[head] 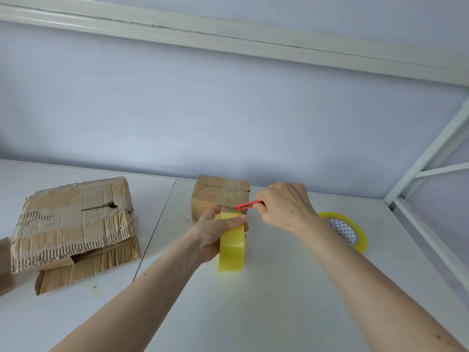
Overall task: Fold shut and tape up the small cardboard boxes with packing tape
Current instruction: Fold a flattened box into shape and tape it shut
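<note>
A small cardboard box [208, 199] stands on the white table [253, 301], its flaps down, with clear tape running over its top and down its near face. My left hand [215, 235] grips a yellowish roll of packing tape [232, 250] just in front of the box; a strip of tape stretches from the roll to the box. My right hand [284, 207] holds a red cutter [247, 206], its tip at the taut strip beside the box's lower right corner.
A large, torn, flattened cardboard box [73, 232] lies at the left. A second tape roll [347, 231] lies behind my right wrist. A white metal frame [426, 158] rises at the table's right edge. A wall stands close behind the box.
</note>
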Motion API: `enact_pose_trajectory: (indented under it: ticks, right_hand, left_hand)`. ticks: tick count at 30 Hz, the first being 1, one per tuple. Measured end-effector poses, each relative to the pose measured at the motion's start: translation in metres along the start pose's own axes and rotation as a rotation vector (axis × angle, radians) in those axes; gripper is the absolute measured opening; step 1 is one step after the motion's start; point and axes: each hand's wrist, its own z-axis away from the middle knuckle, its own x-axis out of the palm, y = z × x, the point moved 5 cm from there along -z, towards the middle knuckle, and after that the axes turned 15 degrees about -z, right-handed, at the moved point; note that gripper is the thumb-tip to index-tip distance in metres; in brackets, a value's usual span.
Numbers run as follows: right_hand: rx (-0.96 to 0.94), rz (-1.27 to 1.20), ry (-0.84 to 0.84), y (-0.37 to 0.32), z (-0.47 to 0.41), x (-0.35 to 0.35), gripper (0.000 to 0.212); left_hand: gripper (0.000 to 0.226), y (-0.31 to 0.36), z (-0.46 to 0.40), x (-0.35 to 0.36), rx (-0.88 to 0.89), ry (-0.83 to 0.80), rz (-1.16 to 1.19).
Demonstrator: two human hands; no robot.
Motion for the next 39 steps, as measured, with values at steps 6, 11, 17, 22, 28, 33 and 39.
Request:
enact_pose_trajectory:
  ticks: [6, 11, 17, 22, 28, 33, 39]
  right_hand:
    - [0.147, -0.029, -0.067, 0.030, 0.006, 0.000, 0.019]
    - [0.225, -0.476, 0.067, 0.021, -0.014, -0.004, 0.040]
    - [0.225, -0.501, 0.037, 0.002, -0.046, 0.041, 0.067]
    - [0.205, -0.553, 0.048, 0.007, -0.053, 0.048, 0.069]
    - [0.244, -0.601, 0.013, 0.021, -0.056, 0.048, 0.057]
    - [0.255, -0.565, -0.068, 0.014, -0.058, 0.046, 0.057]
    - [0.283, -0.638, -0.050, 0.025, -0.048, 0.021, 0.024]
  left_hand:
    - [0.078, -0.001, 0.000, -0.005, -0.014, 0.010, 0.045]
    - [0.087, 0.000, 0.003, 0.000, 0.001, -0.008, -0.005]
    - [0.062, 0.002, 0.007, -0.001, -0.019, -0.026, -0.027]
    - [0.063, 0.002, 0.011, -0.009, -0.071, -0.053, 0.004]
    - [0.043, 0.010, 0.024, -0.010, -0.083, -0.189, -0.019]
    - [0.044, 0.022, 0.035, -0.017, 0.062, -0.183, -0.067]
    - [0.056, 0.028, 0.049, -0.017, 0.189, -0.129, -0.159]
